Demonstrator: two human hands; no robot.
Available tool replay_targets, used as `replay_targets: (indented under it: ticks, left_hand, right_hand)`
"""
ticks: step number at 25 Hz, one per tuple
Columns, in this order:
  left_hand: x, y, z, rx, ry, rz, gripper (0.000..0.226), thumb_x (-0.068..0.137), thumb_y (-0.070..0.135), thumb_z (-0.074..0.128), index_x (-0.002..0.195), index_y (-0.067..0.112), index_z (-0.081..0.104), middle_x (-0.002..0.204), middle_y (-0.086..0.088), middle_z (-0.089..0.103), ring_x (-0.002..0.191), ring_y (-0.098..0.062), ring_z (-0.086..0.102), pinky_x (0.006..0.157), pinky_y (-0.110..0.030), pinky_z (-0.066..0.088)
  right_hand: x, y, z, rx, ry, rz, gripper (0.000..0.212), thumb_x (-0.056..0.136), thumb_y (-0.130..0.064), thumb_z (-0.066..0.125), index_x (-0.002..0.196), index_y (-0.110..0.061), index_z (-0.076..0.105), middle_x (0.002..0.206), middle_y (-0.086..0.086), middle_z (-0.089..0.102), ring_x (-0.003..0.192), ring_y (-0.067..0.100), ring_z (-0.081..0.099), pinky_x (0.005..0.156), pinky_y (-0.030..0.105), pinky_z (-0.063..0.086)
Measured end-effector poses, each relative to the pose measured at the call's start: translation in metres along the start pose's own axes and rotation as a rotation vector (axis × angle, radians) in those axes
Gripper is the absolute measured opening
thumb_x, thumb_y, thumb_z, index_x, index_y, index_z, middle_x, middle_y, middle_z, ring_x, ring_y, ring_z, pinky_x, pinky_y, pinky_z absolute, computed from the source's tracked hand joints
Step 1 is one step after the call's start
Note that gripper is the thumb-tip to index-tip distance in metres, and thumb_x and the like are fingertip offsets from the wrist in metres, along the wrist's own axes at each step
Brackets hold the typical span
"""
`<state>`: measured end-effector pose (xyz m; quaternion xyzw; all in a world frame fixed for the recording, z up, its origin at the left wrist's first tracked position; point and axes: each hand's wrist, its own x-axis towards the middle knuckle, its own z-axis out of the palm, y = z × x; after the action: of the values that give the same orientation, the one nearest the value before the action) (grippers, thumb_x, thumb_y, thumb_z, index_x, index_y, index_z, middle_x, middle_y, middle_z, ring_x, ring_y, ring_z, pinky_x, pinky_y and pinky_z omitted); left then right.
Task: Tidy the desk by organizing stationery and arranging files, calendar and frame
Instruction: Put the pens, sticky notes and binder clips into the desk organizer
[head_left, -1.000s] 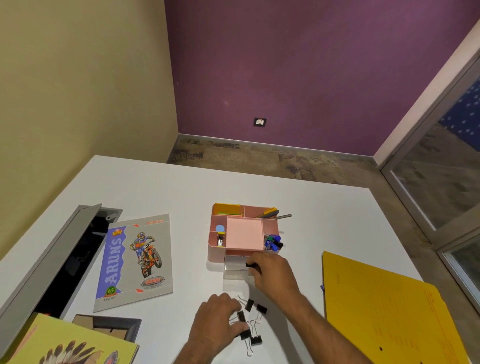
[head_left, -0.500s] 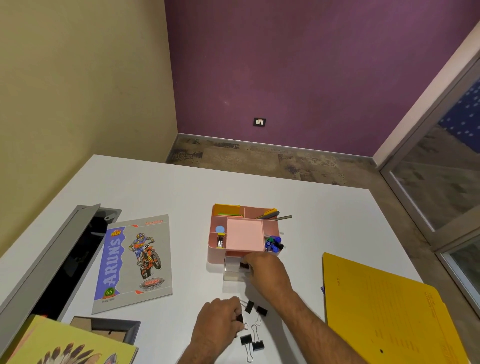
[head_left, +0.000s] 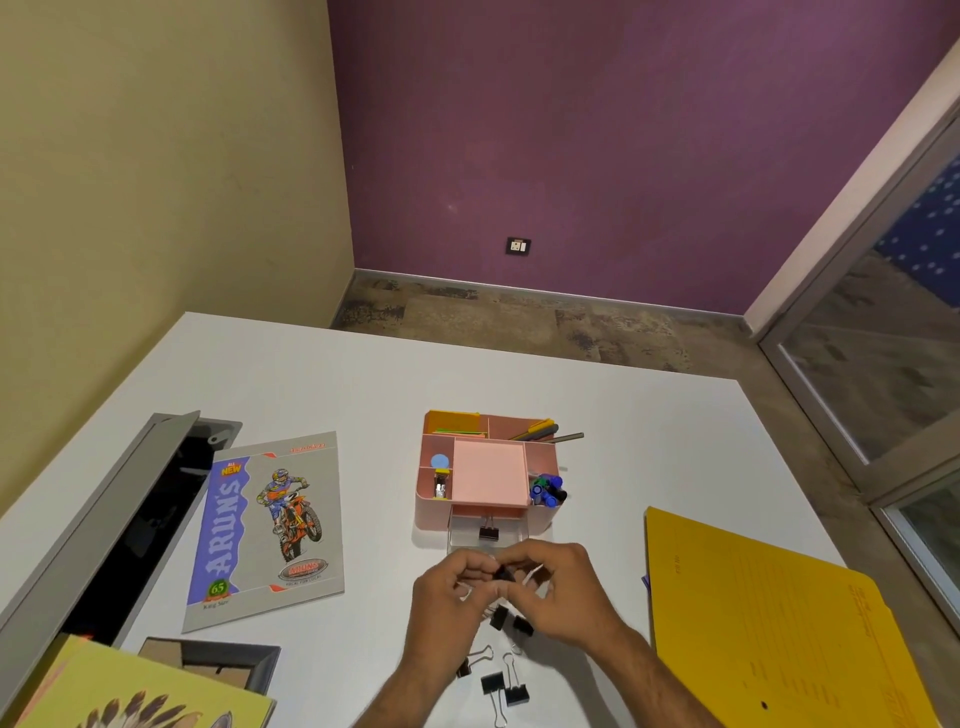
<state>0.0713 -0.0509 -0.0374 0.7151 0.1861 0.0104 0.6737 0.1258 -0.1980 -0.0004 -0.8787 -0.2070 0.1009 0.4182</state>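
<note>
Both hands, left hand (head_left: 451, 584) and right hand (head_left: 563, 582), pinch one binder clip (head_left: 503, 573); open clear drawer (head_left: 488, 535) lies just ahead, nearer the right.

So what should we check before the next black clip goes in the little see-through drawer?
1. Small clear drawer of the pink plastic desk organiser pulled open: ok.
2. Room in it: ok, only one black binder clip shows inside.
3. A clip in hand: ok, the left hand and right hand pinch one black clip together.
4. Which hand has the firm hold: cannot tell.
5. Way from hands to drawer clear: ok.
6. More loose black clips waiting on the white desk: ok, several near the wrists.
</note>
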Motion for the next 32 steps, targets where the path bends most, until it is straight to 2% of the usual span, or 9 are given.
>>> replay_targets:
  ticks: [4, 7, 10, 12, 15, 18, 25, 29, 32]
  left_hand:
    - [0.002, 0.000, 0.002, -0.037, 0.015, -0.006, 0.025, 0.072, 0.009, 0.084, 0.085, 0.027, 0.072, 0.083, 0.013, 0.072, 0.081, -0.008, 0.068, 0.076, -0.037, 0.059]
    - [0.002, -0.010, 0.000, -0.017, -0.019, -0.053, 0.035, 0.068, 0.015, 0.087, 0.093, 0.032, 0.069, 0.090, 0.014, 0.072, 0.087, -0.007, 0.067, 0.076, -0.029, 0.058]
    - [0.001, -0.027, -0.005, 0.426, -0.135, 0.053, 0.031, 0.077, 0.028, 0.078, 0.101, 0.039, 0.062, 0.102, 0.023, 0.064, 0.097, -0.003, 0.059, 0.085, -0.024, 0.050]
    - [0.000, -0.030, -0.006, 0.742, -0.248, 0.178, 0.037, 0.085, 0.032, 0.066, 0.119, 0.042, 0.054, 0.115, 0.024, 0.054, 0.109, -0.005, 0.050, 0.091, -0.022, 0.042]
    - [0.005, -0.031, 0.000, 1.072, -0.369, 0.325, 0.050, 0.093, 0.029, 0.057, 0.138, 0.040, 0.039, 0.127, 0.009, 0.047, 0.113, -0.017, 0.045, 0.092, -0.034, 0.041]
    - [0.008, -0.031, 0.005, 1.229, -0.395, 0.372, 0.042, 0.096, 0.025, 0.051, 0.136, 0.033, 0.043, 0.128, -0.001, 0.046, 0.112, -0.025, 0.045, 0.087, -0.040, 0.041]
    - [0.010, -0.035, 0.004, 1.222, -0.272, 0.359, 0.032, 0.090, 0.036, 0.057, 0.120, 0.027, 0.054, 0.122, 0.005, 0.054, 0.111, -0.020, 0.046, 0.090, -0.035, 0.036]
    - [0.010, -0.032, 0.000, 1.105, -0.154, 0.349, 0.026, 0.084, 0.041, 0.057, 0.109, 0.031, 0.056, 0.108, 0.013, 0.062, 0.101, -0.017, 0.049, 0.082, -0.031, 0.034]
    - [0.012, -0.035, -0.003, 0.913, -0.042, 0.413, 0.025, 0.073, 0.043, 0.068, 0.096, 0.035, 0.059, 0.093, 0.018, 0.063, 0.088, -0.013, 0.053, 0.073, -0.027, 0.037]
  right_hand:
    - [0.001, -0.001, -0.005, 0.058, -0.005, 0.019, 0.025, 0.077, -0.017, 0.075, 0.097, -0.032, 0.076, 0.085, -0.026, 0.072, 0.082, 0.001, 0.067, 0.071, 0.011, 0.051]
    - [0.006, 0.002, -0.011, 0.062, 0.089, 0.015, 0.025, 0.076, -0.011, 0.075, 0.095, -0.028, 0.077, 0.083, -0.022, 0.073, 0.080, 0.002, 0.068, 0.070, 0.012, 0.052]
    - [0.016, 0.000, -0.016, 0.004, 0.145, -0.004, 0.022, 0.078, -0.015, 0.076, 0.098, -0.025, 0.076, 0.091, -0.014, 0.073, 0.082, 0.004, 0.068, 0.076, 0.017, 0.056]
    - [0.024, -0.003, -0.014, -0.126, 0.091, -0.008, 0.022, 0.082, -0.019, 0.073, 0.104, -0.024, 0.074, 0.098, -0.010, 0.074, 0.087, 0.005, 0.067, 0.084, 0.020, 0.055]
    - [0.036, -0.007, -0.007, -0.376, -0.005, 0.019, 0.021, 0.089, -0.025, 0.065, 0.109, -0.024, 0.071, 0.107, -0.007, 0.073, 0.096, 0.011, 0.065, 0.092, 0.023, 0.051]
    - [0.046, -0.007, -0.001, -0.507, -0.071, 0.044, 0.019, 0.090, -0.022, 0.060, 0.106, -0.023, 0.070, 0.106, -0.002, 0.072, 0.096, 0.015, 0.064, 0.089, 0.024, 0.050]
    - [0.052, 0.000, 0.006, -0.674, -0.109, 0.066, 0.019, 0.091, -0.018, 0.057, 0.104, -0.022, 0.070, 0.100, 0.001, 0.071, 0.090, 0.019, 0.064, 0.086, 0.026, 0.050]
    - [0.045, 0.005, 0.006, -0.581, -0.013, 0.041, 0.018, 0.093, -0.025, 0.057, 0.103, -0.025, 0.071, 0.103, -0.004, 0.072, 0.092, 0.015, 0.065, 0.087, 0.024, 0.049]
    - [0.031, 0.006, 0.003, -0.341, 0.138, -0.019, 0.018, 0.085, -0.031, 0.063, 0.098, -0.027, 0.074, 0.099, -0.012, 0.074, 0.089, 0.006, 0.066, 0.081, 0.022, 0.053]
